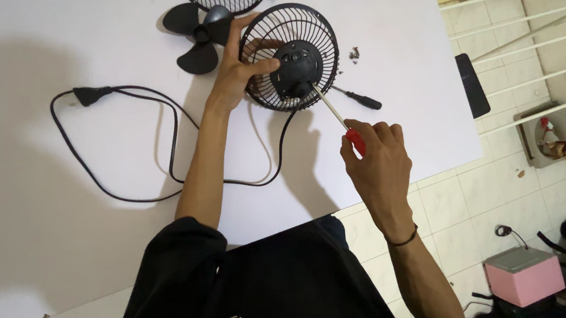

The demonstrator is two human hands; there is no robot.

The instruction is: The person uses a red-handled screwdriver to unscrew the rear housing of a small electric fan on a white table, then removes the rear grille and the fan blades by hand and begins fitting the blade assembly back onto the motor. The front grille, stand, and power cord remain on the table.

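Black fan grille [289, 57] gripped by left hand [234, 74]; right hand [374, 161] holds screwdriver [337, 116].

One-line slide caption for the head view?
Left hand steadies rear fan grille; right hand drives red-handled screwdriver into it.

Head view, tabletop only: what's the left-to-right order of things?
Black power plug → detached fan blade → left hand → rear fan grille with motor housing → small pile of screws → right hand holding a red-handled screwdriver → dark phone at the table's right edge.
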